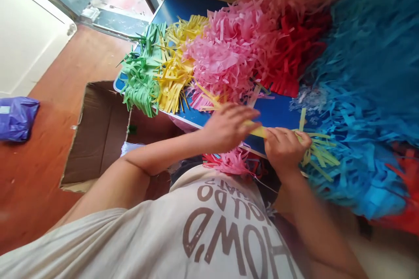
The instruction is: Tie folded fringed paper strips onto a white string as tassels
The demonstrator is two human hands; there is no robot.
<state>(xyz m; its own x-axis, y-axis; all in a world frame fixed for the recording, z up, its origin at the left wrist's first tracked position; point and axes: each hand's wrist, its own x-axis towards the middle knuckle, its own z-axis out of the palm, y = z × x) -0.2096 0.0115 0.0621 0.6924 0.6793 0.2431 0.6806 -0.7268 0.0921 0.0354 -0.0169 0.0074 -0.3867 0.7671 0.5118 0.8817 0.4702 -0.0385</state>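
A yellow tissue-paper tassel (258,131) stretches between my two hands, its middle twisted into a narrow cord and its cut fringe loose at both ends. My left hand (229,127) has it between the thumb and fairly straight fingers, which are slightly blurred. Closed in a fist around the cord is my right hand (285,147), with pale yellow strips fanning out beyond it. Both hands are over the front edge of the blue table (276,111). Pink and red fringe (231,161) hangs at my waist, just below the hands.
Across the table lie green fringe (142,76), yellow fringe (175,76), a pink heap (232,52) and red fringe (288,61). A large blue fringed mass (363,96) fills the right. A cardboard box (98,130) and a purple package (18,117) are on the floor at left.
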